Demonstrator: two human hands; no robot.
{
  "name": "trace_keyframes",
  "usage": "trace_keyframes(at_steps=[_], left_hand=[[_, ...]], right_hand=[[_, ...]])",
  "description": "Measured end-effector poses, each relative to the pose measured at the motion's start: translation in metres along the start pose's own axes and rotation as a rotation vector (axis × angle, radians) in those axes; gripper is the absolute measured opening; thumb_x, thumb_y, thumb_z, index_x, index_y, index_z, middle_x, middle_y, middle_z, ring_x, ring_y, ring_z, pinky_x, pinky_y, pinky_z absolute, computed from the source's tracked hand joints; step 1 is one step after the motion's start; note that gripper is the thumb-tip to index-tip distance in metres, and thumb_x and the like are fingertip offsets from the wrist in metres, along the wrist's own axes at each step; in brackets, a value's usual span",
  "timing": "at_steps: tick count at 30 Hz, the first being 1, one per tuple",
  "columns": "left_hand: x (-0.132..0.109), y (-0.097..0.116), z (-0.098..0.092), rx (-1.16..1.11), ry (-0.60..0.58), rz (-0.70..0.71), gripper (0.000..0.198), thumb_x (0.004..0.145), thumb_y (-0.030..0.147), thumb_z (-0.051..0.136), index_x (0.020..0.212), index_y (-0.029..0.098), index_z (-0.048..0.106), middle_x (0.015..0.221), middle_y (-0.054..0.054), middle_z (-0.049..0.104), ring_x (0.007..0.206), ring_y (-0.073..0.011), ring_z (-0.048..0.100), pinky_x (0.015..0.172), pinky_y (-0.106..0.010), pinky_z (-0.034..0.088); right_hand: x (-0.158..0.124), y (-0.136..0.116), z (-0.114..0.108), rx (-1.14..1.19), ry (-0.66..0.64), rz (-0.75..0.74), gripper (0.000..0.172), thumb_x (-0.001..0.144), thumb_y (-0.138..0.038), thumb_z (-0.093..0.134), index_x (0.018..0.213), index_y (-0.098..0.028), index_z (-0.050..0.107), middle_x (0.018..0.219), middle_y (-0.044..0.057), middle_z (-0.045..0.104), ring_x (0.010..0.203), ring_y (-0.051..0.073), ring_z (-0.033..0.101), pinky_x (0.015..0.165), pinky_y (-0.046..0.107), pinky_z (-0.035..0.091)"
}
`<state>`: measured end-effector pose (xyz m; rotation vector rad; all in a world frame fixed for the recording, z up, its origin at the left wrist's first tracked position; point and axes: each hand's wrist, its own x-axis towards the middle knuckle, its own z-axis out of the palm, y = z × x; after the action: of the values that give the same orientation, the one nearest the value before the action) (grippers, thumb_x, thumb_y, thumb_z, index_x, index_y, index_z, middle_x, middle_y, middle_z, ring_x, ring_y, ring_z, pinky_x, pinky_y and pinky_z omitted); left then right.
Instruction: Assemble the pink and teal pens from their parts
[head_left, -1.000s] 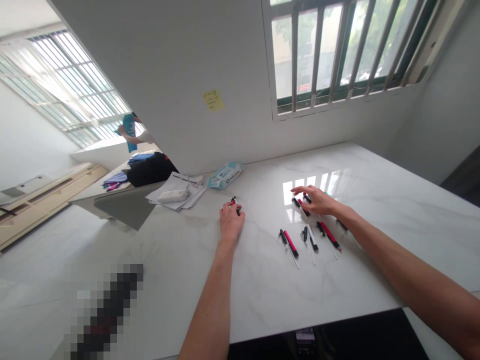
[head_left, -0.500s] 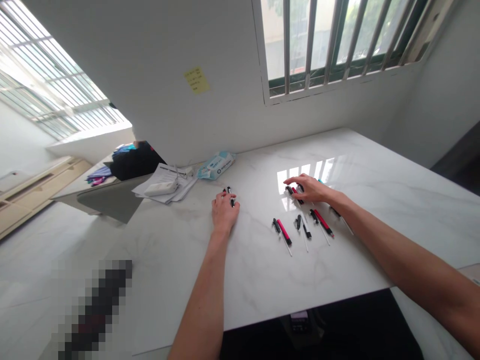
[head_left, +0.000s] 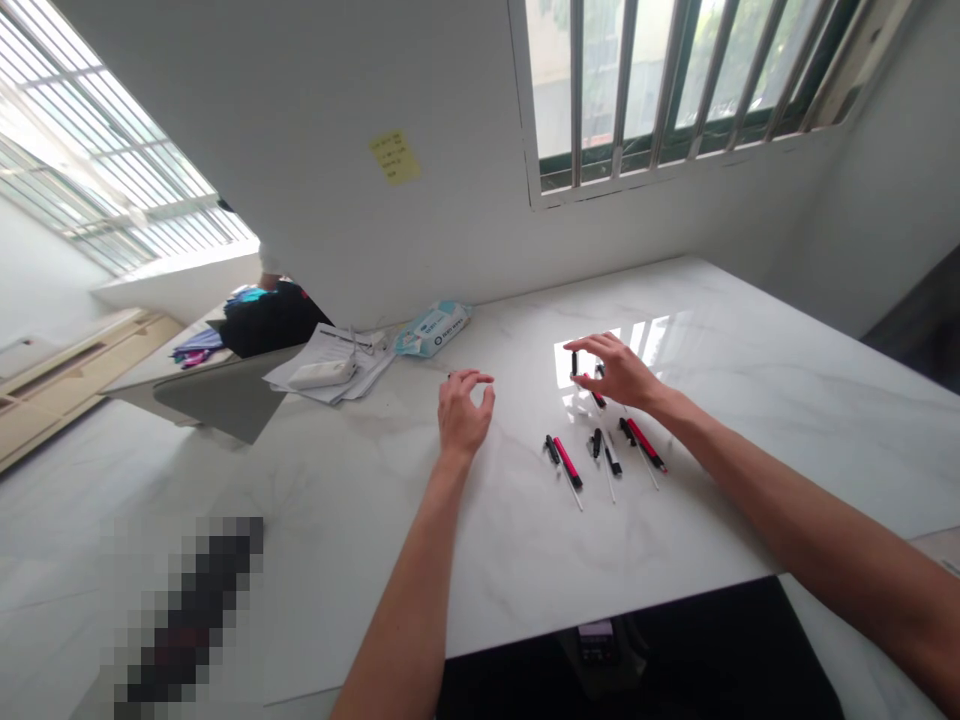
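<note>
My left hand (head_left: 462,412) is raised just above the white marble table (head_left: 525,540), with its fingers curled. Only a dark tip shows at its knuckles, probably the red and black pen. My right hand (head_left: 621,372) pinches a short black pen part (head_left: 574,362) and holds it upright off the table. Under that hand lies a red pen piece (head_left: 597,399). Nearer to me lie a red and black pen (head_left: 568,462) with a thin white refill, some black pieces (head_left: 604,455) and another red pen (head_left: 645,446).
A wet-wipe pack (head_left: 433,328) and papers with a white object (head_left: 330,372) lie at the back left. A black bag (head_left: 266,318) sits on a side counter, with someone partly visible behind it. A yellow note (head_left: 395,158) is stuck on the wall. The table's front edge (head_left: 600,612) is close to me.
My left hand has lifted off the table and its fingers have curled up. My right hand has risen from the pens and now pinches a black part upright.
</note>
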<state>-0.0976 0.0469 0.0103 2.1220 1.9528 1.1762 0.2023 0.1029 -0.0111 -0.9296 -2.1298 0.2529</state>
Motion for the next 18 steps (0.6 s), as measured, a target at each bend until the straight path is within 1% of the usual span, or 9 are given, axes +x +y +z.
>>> trace_keyframes(at_steps=[2, 3, 5, 7, 9, 11, 14, 16, 18], left_hand=[[-0.004, 0.015, 0.001, -0.152, -0.047, 0.051, 0.020, 0.096, 0.034, 0.061, 0.099, 0.022, 0.076, 0.116, -0.008, 0.073, 0.114, -0.0258, 0.065, 0.108, -0.042, 0.047], [-0.006, 0.022, 0.003, -0.248, -0.094, 0.047, 0.022, 0.097, 0.039, 0.061, 0.101, 0.023, 0.076, 0.113, -0.008, 0.074, 0.108, -0.0243, 0.067, 0.101, -0.039, 0.051], [-0.012, 0.033, 0.009, -0.475, -0.239, -0.007, 0.029, 0.096, 0.046, 0.063, 0.110, 0.023, 0.073, 0.110, -0.007, 0.076, 0.095, -0.0209, 0.070, 0.086, -0.033, 0.055], [-0.017, 0.037, 0.017, -0.644, -0.336, -0.068, 0.035, 0.093, 0.049, 0.067, 0.114, 0.021, 0.069, 0.099, -0.006, 0.075, 0.082, -0.0181, 0.070, 0.073, -0.028, 0.055], [-0.020, 0.035, 0.024, -0.711, -0.386, -0.101, 0.037, 0.090, 0.048, 0.071, 0.112, 0.019, 0.068, 0.087, -0.004, 0.074, 0.073, -0.0168, 0.068, 0.067, -0.027, 0.053], [-0.020, 0.031, 0.028, -0.722, -0.400, -0.126, 0.034, 0.090, 0.047, 0.070, 0.110, 0.018, 0.069, 0.084, -0.004, 0.075, 0.072, -0.0170, 0.069, 0.068, -0.027, 0.053], [-0.017, 0.024, 0.028, -0.648, -0.358, -0.162, 0.030, 0.092, 0.043, 0.065, 0.110, 0.019, 0.070, 0.087, -0.005, 0.077, 0.078, -0.0185, 0.072, 0.077, -0.031, 0.055], [-0.014, 0.020, 0.027, -0.539, -0.296, -0.179, 0.027, 0.092, 0.041, 0.064, 0.108, 0.020, 0.072, 0.087, -0.005, 0.078, 0.083, -0.0198, 0.073, 0.081, -0.032, 0.054], [-0.012, 0.017, 0.027, -0.451, -0.245, -0.193, 0.025, 0.090, 0.039, 0.064, 0.106, 0.021, 0.073, 0.088, -0.005, 0.079, 0.089, -0.0211, 0.074, 0.084, -0.032, 0.053]], right_hand=[[0.001, -0.023, 0.006, 0.025, 0.008, -0.068, 0.052, 0.090, -0.024, 0.073, 0.140, -0.029, 0.061, 0.127, 0.008, 0.070, 0.119, 0.032, 0.060, 0.100, 0.054, 0.055], [0.001, -0.034, 0.010, 0.042, 0.009, -0.102, 0.053, 0.090, -0.023, 0.073, 0.141, -0.030, 0.060, 0.127, 0.008, 0.069, 0.119, 0.032, 0.060, 0.100, 0.053, 0.055], [0.001, -0.054, 0.019, 0.085, -0.003, -0.184, 0.054, 0.090, -0.022, 0.073, 0.142, -0.031, 0.060, 0.126, 0.008, 0.068, 0.117, 0.030, 0.061, 0.100, 0.050, 0.056], [0.001, -0.068, 0.028, 0.110, -0.031, -0.221, 0.052, 0.091, -0.021, 0.072, 0.141, -0.031, 0.060, 0.124, 0.008, 0.069, 0.114, 0.029, 0.062, 0.098, 0.047, 0.057], [0.000, -0.075, 0.033, 0.123, -0.039, -0.215, 0.050, 0.093, -0.021, 0.071, 0.140, -0.031, 0.060, 0.124, 0.008, 0.070, 0.113, 0.028, 0.063, 0.095, 0.045, 0.058], [0.000, -0.074, 0.034, 0.138, -0.059, -0.195, 0.052, 0.094, -0.024, 0.072, 0.143, -0.031, 0.058, 0.127, 0.008, 0.070, 0.116, 0.028, 0.063, 0.095, 0.045, 0.058], [0.001, -0.060, 0.029, 0.126, -0.064, -0.153, 0.051, 0.096, -0.029, 0.071, 0.145, -0.031, 0.056, 0.135, 0.008, 0.069, 0.125, 0.028, 0.061, 0.102, 0.048, 0.056], [0.001, -0.043, 0.024, 0.078, -0.010, -0.087, 0.043, 0.100, -0.027, 0.063, 0.143, -0.031, 0.058, 0.134, 0.008, 0.070, 0.125, 0.029, 0.061, 0.103, 0.051, 0.055], [0.000, -0.023, 0.019, 0.026, 0.054, 0.012, 0.038, 0.103, -0.022, 0.055, 0.140, -0.029, 0.061, 0.127, 0.008, 0.073, 0.120, 0.029, 0.063, 0.099, 0.052, 0.056]])
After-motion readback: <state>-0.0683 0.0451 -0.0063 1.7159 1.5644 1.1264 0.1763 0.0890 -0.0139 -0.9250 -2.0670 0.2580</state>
